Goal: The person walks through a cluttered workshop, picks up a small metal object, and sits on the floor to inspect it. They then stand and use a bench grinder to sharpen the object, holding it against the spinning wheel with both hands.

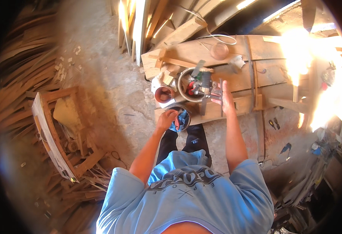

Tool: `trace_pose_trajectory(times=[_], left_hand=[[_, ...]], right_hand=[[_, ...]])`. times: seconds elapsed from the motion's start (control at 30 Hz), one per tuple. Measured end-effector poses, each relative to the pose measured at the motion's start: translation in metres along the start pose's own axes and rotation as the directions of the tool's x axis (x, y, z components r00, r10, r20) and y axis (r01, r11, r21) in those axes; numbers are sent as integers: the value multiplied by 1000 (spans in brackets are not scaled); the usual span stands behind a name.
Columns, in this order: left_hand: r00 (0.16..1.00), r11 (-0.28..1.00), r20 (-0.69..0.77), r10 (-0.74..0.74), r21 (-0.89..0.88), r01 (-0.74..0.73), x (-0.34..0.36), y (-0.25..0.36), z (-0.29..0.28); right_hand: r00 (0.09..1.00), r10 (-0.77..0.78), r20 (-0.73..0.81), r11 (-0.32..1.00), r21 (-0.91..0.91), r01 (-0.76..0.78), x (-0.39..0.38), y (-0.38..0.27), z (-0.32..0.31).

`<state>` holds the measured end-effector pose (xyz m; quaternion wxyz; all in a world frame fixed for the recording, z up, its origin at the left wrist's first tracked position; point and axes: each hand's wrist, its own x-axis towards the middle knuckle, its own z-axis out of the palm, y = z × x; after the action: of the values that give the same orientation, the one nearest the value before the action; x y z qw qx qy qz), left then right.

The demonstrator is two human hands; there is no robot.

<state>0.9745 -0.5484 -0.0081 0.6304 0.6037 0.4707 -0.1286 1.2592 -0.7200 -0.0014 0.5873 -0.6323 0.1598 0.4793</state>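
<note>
My left hand (166, 119) is closed at the mouth of a round dark container (188, 125), over a crumpled blue cloth (183, 117) inside it. A slim reddish piece (177, 124) extends below its fingers; its kind does not show. My right hand (227, 100) has its fingers stretched out beside a dark upright bar (221, 93). This bar belongs to a dark metal device like a vise (206, 84), partly over a large round tin (180, 86). Red-handled and metal tools lie in that tin. Left of it stands a reddish-brown round pot (164, 94) with pieces inside.
The wooden plank bench (233, 74) carries a round wooden disc (219, 51), a crumpled pale paper (238, 61) and wood scraps. Leaning boards (139, 31) rise behind. A wooden frame (54, 132) and stacked strips stand at left. Small tools (274, 123) lie on the right floor.
</note>
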Motion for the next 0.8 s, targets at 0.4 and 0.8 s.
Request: trace_pose_trajectory(times=[0.4,0.8], left_hand=[[998,990,12,-60,-128,61,-10,-18,0],[995,963,36,-95,-249,101,25,119,50]], right_hand=[[1000,-25,4,1000,-6,25,-8,1,13],[982,-186,-31,978,-99,183,-57,9,92]])
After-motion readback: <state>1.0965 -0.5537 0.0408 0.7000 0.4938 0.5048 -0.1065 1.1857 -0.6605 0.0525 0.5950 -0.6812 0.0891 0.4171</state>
